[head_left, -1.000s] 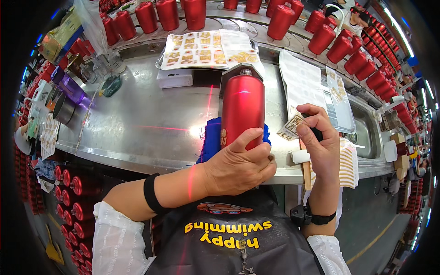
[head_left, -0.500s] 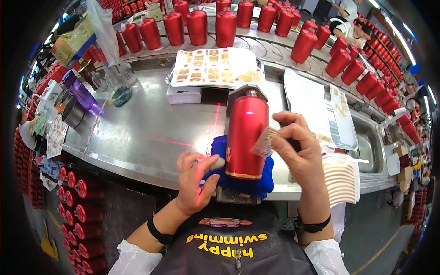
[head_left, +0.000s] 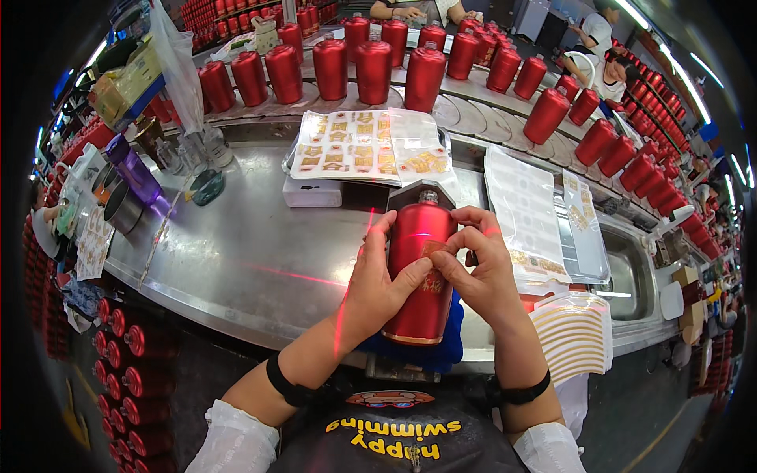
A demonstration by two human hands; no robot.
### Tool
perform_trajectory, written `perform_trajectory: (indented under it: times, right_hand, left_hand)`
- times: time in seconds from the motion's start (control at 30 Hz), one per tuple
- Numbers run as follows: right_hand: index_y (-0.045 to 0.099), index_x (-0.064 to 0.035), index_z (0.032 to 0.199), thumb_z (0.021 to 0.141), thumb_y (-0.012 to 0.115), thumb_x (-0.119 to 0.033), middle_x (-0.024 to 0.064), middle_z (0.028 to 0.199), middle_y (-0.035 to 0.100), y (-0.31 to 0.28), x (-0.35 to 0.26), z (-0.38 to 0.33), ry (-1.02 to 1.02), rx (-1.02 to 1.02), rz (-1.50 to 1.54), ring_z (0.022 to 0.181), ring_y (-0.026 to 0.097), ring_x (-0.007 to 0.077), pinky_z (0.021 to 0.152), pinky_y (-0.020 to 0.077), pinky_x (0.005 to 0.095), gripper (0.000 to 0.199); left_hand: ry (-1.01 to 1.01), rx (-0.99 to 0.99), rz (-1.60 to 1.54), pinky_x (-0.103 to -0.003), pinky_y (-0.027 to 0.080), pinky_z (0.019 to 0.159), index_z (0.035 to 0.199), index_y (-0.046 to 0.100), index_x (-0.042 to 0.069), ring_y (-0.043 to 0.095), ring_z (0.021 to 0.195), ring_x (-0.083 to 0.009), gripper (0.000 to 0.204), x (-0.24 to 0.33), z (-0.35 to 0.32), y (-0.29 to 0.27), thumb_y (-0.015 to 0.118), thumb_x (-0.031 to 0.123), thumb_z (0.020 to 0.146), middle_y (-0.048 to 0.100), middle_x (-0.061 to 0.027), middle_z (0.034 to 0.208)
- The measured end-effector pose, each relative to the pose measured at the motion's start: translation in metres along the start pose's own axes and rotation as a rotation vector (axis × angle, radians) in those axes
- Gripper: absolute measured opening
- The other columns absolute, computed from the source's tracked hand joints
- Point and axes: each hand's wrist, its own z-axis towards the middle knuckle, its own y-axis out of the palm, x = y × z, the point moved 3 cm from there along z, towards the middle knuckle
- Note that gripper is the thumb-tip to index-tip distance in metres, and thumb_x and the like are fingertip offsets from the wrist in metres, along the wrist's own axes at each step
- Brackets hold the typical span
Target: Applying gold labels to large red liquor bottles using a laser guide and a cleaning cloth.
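Note:
A red bottle [head_left: 406,315] with a gold rim at its base lies in front of me, neck pointing away. A dark block holder [head_left: 404,195] and a bunched blue cloth [head_left: 451,335] are under it. My left hand [head_left: 371,280] wraps the bottle's left side, thumb pressed on its upper face. My right hand [head_left: 482,272] pinches a small gold-patterned sticker [head_left: 431,249] against the bottle, with its index finger near the shoulder. Part of the sticker is hidden under my fingertips. Thin red light lines cross the bottle and my left arm.
Sticker sheets [head_left: 343,146] lie on a white box [head_left: 311,193] beyond the bottle. More sheets [head_left: 520,205] and gold-striped strips [head_left: 576,331] are at right, by a sink [head_left: 631,268]. Red bottles [head_left: 373,71] line a conveyor behind. A purple bottle [head_left: 134,169] stands left.
My right hand has brought the sticker onto the bottle's upper face. My left hand has moved up from beside the lower bottle to grip its side. The camera view has shifted slightly.

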Motion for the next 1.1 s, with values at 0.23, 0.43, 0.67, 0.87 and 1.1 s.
perform_trajectory:
  times: [0.23, 0.43, 0.67, 0.87, 1.1]
  right_hand:
    - [0.060, -0.0042, 0.092, 0.084, 0.074, -0.023, 0.0164, 0.119, 0.052, 0.006, 0.020, 0.000, 0.131, 0.089, 0.178, 0.107, 0.052, 0.0248, 0.088, 0.0437, 0.0330, 0.025]
    - [0.054, -0.0047, 0.093, 0.081, 0.077, -0.029, 0.0214, 0.117, 0.052, 0.012, 0.026, -0.010, 0.062, 0.139, 0.129, 0.111, 0.053, 0.0318, 0.091, 0.0434, 0.0388, 0.035]
    - [0.054, -0.0040, 0.089, 0.081, 0.077, -0.027, 0.0218, 0.115, 0.053, 0.011, 0.026, -0.006, 0.112, 0.113, 0.133, 0.112, 0.052, 0.0332, 0.092, 0.0426, 0.0390, 0.033]
    - [0.056, -0.0024, 0.089, 0.084, 0.073, -0.025, 0.0225, 0.116, 0.053, 0.011, 0.030, -0.003, 0.133, 0.108, 0.151, 0.109, 0.053, 0.0332, 0.093, 0.0417, 0.0385, 0.029]
    - [0.052, 0.0015, 0.110, 0.086, 0.072, -0.023, 0.0196, 0.121, 0.052, 0.014, 0.033, -0.012, 0.212, 0.137, 0.349, 0.111, 0.053, 0.0286, 0.097, 0.0416, 0.0372, 0.039]
  left_hand:
    - [-0.043, 0.037, -0.165, -0.041, 0.034, 0.108, 0.141, 0.026, -0.008, 0.045, 0.128, -0.0347, 0.080, -0.007, 0.010, 0.001, 0.069, 0.034, 0.089, 0.043, -0.0305, 0.136]
    - [-0.042, 0.005, -0.069, -0.038, 0.035, 0.107, 0.140, 0.026, -0.013, 0.046, 0.128, -0.0325, 0.083, -0.010, 0.010, 0.003, 0.068, 0.037, 0.089, 0.042, -0.0308, 0.137]
    - [-0.071, 0.014, -0.090, -0.038, 0.038, 0.105, 0.140, 0.027, -0.013, 0.049, 0.124, -0.0318, 0.081, -0.011, 0.011, 0.005, 0.067, 0.036, 0.090, 0.045, -0.0296, 0.134]
    - [-0.165, -0.008, -0.240, -0.033, 0.042, 0.100, 0.142, 0.028, -0.006, 0.052, 0.118, -0.0224, 0.071, -0.010, 0.019, 0.000, 0.065, 0.029, 0.093, 0.050, -0.0208, 0.130]
    - [-0.139, 0.001, -0.213, -0.035, 0.042, 0.101, 0.141, 0.029, -0.008, 0.053, 0.119, -0.0255, 0.076, -0.006, 0.013, 0.002, 0.068, 0.032, 0.090, 0.052, -0.0239, 0.129]
